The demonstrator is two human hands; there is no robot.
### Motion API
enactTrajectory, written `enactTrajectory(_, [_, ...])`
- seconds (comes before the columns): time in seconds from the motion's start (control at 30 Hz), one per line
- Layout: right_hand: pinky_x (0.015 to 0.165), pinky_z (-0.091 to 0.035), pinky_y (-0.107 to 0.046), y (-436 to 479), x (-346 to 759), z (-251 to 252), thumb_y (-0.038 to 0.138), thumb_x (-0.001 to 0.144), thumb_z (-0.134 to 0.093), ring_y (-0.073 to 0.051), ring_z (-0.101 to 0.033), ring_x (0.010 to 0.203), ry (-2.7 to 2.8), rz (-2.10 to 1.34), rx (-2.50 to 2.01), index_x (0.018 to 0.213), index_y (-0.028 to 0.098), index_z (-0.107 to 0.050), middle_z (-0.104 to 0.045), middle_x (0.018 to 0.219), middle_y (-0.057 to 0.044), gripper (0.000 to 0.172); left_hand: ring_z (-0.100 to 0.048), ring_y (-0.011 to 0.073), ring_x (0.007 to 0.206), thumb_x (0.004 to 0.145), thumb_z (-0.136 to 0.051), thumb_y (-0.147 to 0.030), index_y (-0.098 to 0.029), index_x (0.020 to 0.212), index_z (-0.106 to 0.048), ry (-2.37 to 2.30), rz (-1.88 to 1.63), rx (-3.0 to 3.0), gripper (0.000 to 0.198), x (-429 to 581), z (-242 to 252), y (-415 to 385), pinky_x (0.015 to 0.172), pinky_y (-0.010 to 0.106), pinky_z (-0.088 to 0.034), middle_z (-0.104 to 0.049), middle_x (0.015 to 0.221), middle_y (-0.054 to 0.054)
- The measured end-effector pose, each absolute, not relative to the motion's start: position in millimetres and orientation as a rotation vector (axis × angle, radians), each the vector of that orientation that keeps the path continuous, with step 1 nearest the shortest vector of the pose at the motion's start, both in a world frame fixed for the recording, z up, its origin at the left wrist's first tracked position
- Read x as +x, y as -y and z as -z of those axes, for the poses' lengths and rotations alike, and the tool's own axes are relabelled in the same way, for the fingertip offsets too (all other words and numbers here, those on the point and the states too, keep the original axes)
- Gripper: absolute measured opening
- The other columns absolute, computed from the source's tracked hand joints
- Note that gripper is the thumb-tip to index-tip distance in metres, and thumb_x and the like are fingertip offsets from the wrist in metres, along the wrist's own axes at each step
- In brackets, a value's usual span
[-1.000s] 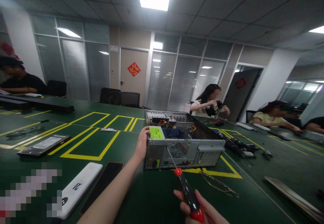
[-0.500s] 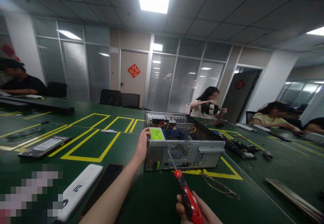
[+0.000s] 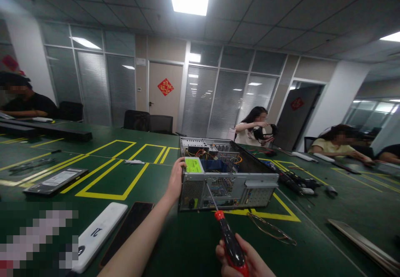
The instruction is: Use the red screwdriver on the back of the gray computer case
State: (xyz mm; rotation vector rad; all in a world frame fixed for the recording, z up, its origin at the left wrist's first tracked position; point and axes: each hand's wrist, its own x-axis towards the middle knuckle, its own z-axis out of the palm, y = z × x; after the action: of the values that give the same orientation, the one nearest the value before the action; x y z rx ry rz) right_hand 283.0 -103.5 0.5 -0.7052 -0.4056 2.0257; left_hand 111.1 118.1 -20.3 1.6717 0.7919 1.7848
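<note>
An open desktop computer case (image 3: 259, 180) lies on its side on the table, its vented rear panel facing me. My left hand (image 3: 176, 176) grips the case's near left corner, fingers curled over the edge beside the power supply with a bright green label (image 3: 193, 165). In my right hand (image 3: 233, 256) is a red and black screwdriver (image 3: 229, 239), gripped by the handle. Its shaft slants up and left, and the tip meets the rear panel just below the power supply. Whether a screw sits under the tip is too small to tell. Wires and blue parts show inside the case.
A white device marked 21 (image 3: 100, 235) and a dark phone-like slab (image 3: 128, 231) lie left of my forearm. Farther left is a hard drive (image 3: 56, 182). Eyeglasses (image 3: 271, 229) rest right of the screwdriver. Black cables (image 3: 301, 183) lie beyond. Several people sit around the table.
The screwdriver handle has rotated in my right hand, showing more black and less red, and my fingers have shifted. The tip and my left hand stay put. A co-worker moves a black object.
</note>
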Motion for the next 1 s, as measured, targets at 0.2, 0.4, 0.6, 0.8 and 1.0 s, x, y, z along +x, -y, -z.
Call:
enactTrajectory(0.2, [0.036, -0.013, -0.01, 104.4, 280.6, -5.5, 0.027, 0.079, -0.074, 0.003, -0.024, 0.037, 0.391, -2.015, -0.648, 0.092, 0.012, -0.067, -0.055, 0.063, 0.006, 0.022, -0.049, 0.0211, 0.129, 0.097, -0.029, -0.052, -0.023, 0.093, -0.06, -0.795, -1.801, 1.679, 0.043, 110.9, 19.5, -117.6, 0.114, 0.04, -0.035, -0.056, 0.132, 0.008])
enactTrajectory(0.4, [0.033, -0.014, -0.007, 103.9, 283.5, -5.4, 0.044, 0.075, -0.078, 0.003, -0.018, 0.033, 0.477, -2.105, -0.577, 0.072, 0.012, -0.064, -0.037, 0.04, 0.012, 0.036, -0.048, 0.0212, 0.13, 0.097, -0.027, -0.052, -0.022, 0.094, -0.06, -0.816, -1.78, 1.683, 0.045, 110.5, 19.8, -117.4, 0.114, 0.041, -0.035, -0.055, 0.135, 0.008])
enactTrajectory(0.6, [0.038, -0.03, -0.006, 102.1, 284.4, -7.2, 0.031, 0.082, -0.072, -0.002, -0.051, 0.048, 0.244, -2.012, -0.748, 0.084, 0.007, -0.067, -0.065, 0.065, -0.003, 0.025, -0.048, 0.0214, 0.131, 0.097, -0.027, -0.052, -0.023, 0.093, -0.06, -0.808, -1.781, 1.683, 0.045, 110.8, 19.5, -117.4, 0.115, 0.041, -0.034, -0.054, 0.135, 0.007])
enactTrajectory(0.8, [0.031, -0.014, -0.007, 100.9, 283.9, -6.4, 0.029, 0.076, -0.08, 0.005, -0.027, 0.032, 0.344, -2.056, -0.558, 0.097, 0.009, -0.069, -0.059, 0.06, 0.005, 0.032, -0.047, 0.0217, 0.131, 0.098, -0.027, -0.051, -0.022, 0.093, -0.06, -0.825, -1.761, 1.684, 0.045, 110.0, 18.8, -116.2, 0.115, 0.041, -0.034, -0.054, 0.135, 0.008])
enactTrajectory(1.0, [0.03, -0.021, -0.006, 101.4, 287.1, -6.9, 0.036, 0.069, -0.085, 0.003, -0.03, 0.028, 0.332, -2.181, -0.486, 0.072, 0.006, -0.068, -0.05, 0.039, 0.008, 0.034, -0.048, 0.0215, 0.13, 0.097, -0.028, -0.052, -0.022, 0.093, -0.06, -0.801, -1.786, 1.694, 0.045, 110.2, 20.3, -118.7, 0.114, 0.041, -0.035, -0.055, 0.133, 0.008])
